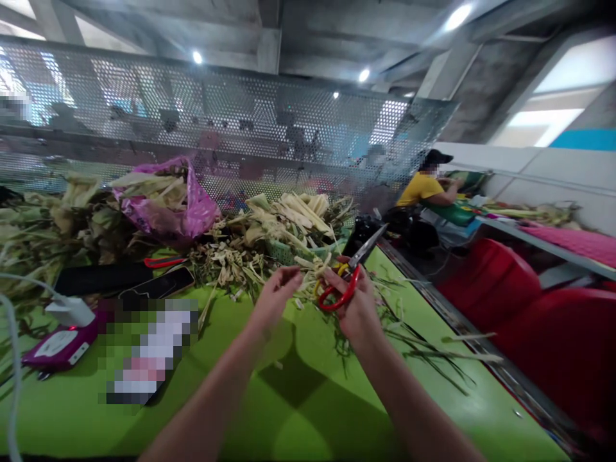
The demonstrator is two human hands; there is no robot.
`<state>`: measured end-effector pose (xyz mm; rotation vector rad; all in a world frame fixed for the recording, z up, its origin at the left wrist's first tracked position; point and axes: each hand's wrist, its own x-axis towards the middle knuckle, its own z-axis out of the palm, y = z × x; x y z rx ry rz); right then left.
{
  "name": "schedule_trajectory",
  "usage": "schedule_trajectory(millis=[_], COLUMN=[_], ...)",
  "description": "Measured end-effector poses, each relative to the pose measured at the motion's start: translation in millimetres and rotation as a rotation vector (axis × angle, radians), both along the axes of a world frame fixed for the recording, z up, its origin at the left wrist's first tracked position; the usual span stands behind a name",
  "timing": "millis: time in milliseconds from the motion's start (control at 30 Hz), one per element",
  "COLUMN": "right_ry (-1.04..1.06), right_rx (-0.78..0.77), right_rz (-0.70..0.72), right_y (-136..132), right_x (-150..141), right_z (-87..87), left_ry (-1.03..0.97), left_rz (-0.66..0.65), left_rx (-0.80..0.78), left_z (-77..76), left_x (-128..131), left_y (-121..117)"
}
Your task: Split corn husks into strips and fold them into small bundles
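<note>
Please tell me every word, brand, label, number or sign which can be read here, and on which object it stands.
No text can be read for certain.
Purple device: its white labels are too small and blurred.
Phone-like item: pixelated, unreadable.
Scissors in the right hand: no lettering can be made out.

Right hand (356, 305) holding red-handled scissors (342, 292), left hand (278, 292) beside, green table (216, 398)

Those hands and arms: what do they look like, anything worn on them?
They are a person's: the left hand and right hand are ungloved, the forearms bare, with no sleeve, watch or cable in view. Blur could hide rings.
</note>
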<state>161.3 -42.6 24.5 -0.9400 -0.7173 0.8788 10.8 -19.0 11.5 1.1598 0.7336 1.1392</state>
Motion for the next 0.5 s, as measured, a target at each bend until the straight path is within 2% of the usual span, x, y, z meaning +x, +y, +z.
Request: schedule_trajectory(millis=[67, 233, 367, 500], right_ry=[0.002, -0.077, -0.216, -0.299], right_rx=[0.017, -0.019, -0.018, 0.0], right_rz=[0.02, 0.162, 0.149, 0.135], right_y=[-1, -7, -6, -7], right_x=[-9, -19, -7, 3], right_z=[-4.1, -17.7, -13.5, -5.0], left_ry=[-0.038, -0.082, -0.058, 0.007], left_rz=[-0.065, 0.044, 0.087, -0.035], left_rx=[-0.01, -0.061, -0.103, -0.131], left_z=[-4.0, -5.2, -2.2, -5.6], left_x=[9, 13, 6, 5], left_y=[-4, -3, 1, 3])
